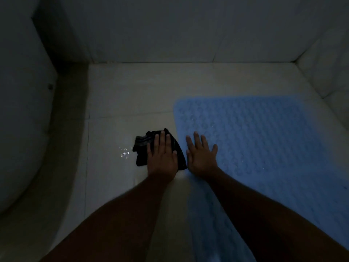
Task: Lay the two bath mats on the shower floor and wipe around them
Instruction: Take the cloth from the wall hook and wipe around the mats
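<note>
The head view is dim and looks down into a tiled shower corner. A blue bath mat [264, 138] with a raised bubble pattern lies flat on the pale shower floor [132, 95]. It fills the frame from 2 o'clock round to 5 o'clock, and its rounded far-left corner sits just past centre. The right hand [201, 156] rests palm down on the mat's left margin, its fingers [196, 138] released, straight and spread, pointing to 12 o'clock. At 9 o'clock from that hand, just beside it, the left hand [162, 157] presses flat on a dark crumpled cloth [141, 148] on the bare tile. Its fingers [162, 138] are straight and together, grasping nothing. The cloth sticks out from under the palm toward 9 and 12 o'clock. Its right edge reaches the mat's left edge, though the gloom hides whether the two overlap. A small wet glint [124, 152] shines on the tile at 9 o'clock from the cloth. Grey tiled walls [170, 31] close the floor at 12 and 2 o'clock, and a large white curved fixture [22, 110] fills the frame at 9 o'clock.
</note>
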